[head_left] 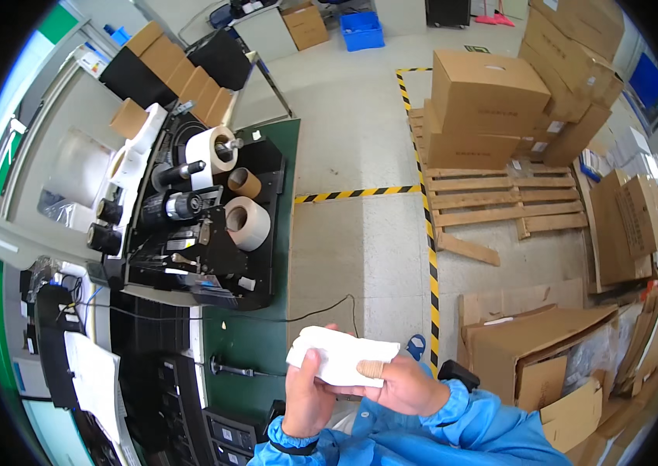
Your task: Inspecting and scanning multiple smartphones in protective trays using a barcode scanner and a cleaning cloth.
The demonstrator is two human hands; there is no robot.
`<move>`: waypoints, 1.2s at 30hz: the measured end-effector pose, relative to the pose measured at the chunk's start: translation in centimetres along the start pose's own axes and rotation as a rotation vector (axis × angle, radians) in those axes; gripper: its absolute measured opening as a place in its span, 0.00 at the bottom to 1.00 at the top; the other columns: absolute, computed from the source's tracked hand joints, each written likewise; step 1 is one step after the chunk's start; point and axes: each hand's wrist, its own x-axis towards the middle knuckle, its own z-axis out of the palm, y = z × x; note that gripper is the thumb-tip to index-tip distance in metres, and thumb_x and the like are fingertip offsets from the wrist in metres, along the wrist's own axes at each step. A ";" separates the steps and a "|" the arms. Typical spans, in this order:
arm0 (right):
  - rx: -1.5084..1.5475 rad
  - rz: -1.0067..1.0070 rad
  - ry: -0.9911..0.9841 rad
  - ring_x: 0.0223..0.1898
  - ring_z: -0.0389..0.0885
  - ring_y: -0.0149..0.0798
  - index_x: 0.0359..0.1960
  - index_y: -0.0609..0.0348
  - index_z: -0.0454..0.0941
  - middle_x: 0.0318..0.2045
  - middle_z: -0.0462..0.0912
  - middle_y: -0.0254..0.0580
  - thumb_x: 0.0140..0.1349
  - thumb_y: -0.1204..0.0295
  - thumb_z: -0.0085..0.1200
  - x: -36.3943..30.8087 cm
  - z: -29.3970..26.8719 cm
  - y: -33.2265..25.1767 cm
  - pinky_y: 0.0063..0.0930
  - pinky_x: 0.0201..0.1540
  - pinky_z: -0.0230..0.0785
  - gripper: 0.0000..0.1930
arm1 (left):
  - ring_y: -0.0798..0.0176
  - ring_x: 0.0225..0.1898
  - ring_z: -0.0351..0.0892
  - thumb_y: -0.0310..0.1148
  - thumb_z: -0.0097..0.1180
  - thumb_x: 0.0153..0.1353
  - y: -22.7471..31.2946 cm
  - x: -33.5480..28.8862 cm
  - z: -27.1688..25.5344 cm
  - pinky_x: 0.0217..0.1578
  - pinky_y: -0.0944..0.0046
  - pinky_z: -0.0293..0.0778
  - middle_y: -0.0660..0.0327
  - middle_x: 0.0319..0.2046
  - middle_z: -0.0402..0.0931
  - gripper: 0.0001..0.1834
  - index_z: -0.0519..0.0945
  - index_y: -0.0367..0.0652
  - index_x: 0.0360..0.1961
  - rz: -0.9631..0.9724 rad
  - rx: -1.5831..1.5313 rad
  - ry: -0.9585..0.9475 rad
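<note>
At the lower middle of the frame, the left hand (pixel 307 394) and right hand (pixel 410 384) hold a white bundle (pixel 344 353) firmly between them. It could bend or slip if one thumb (pixel 311 363) pressed harder than the other or eased off. It lies across the fingers, pinned from above by both thumbs. Beyond, left of centre, a cable (pixel 267 319) crosses a green table (pixel 263 342); at upper right, boxes (pixel 480 97) sit on a pallet (pixel 472 199).
</note>
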 end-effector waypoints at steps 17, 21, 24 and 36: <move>-0.844 -0.544 0.001 0.32 0.77 0.21 0.45 0.66 0.85 0.32 0.84 0.33 0.66 0.72 0.62 -4.0 16.4 -4.8 0.20 0.33 0.68 0.10 | 0.52 0.50 0.77 0.37 0.65 0.61 11.8 -7.9 4.1 0.52 0.50 0.73 0.55 0.43 0.77 0.15 0.79 0.44 0.47 0.369 -0.159 -0.106; -0.006 -0.124 -0.912 0.69 0.66 0.61 0.58 0.69 0.75 0.67 0.69 0.61 0.72 0.69 0.48 -4.0 20.5 -1.5 0.52 0.66 0.67 0.19 | 0.47 0.59 0.71 0.42 0.66 0.62 15.7 -11.5 5.7 0.57 0.49 0.68 0.52 0.50 0.77 0.16 0.86 0.48 0.47 0.944 -0.435 -0.567; 0.777 -0.369 -0.438 0.64 0.73 0.60 0.54 0.72 0.79 0.65 0.72 0.60 0.66 0.75 0.56 -6.7 29.9 10.9 0.51 0.60 0.74 0.16 | 0.44 0.65 0.67 0.50 0.63 0.63 15.6 -15.6 10.0 0.61 0.49 0.67 0.48 0.54 0.76 0.25 0.83 0.43 0.53 1.279 -0.653 -0.441; -0.208 -0.339 -1.025 0.60 0.81 0.41 0.49 0.58 0.83 0.61 0.80 0.45 0.61 0.73 0.66 -5.2 24.0 9.0 0.29 0.66 0.63 0.15 | 0.43 0.67 0.66 0.58 0.57 0.65 11.7 -18.5 9.8 0.63 0.49 0.66 0.45 0.56 0.75 0.33 0.80 0.40 0.58 1.809 -0.425 0.194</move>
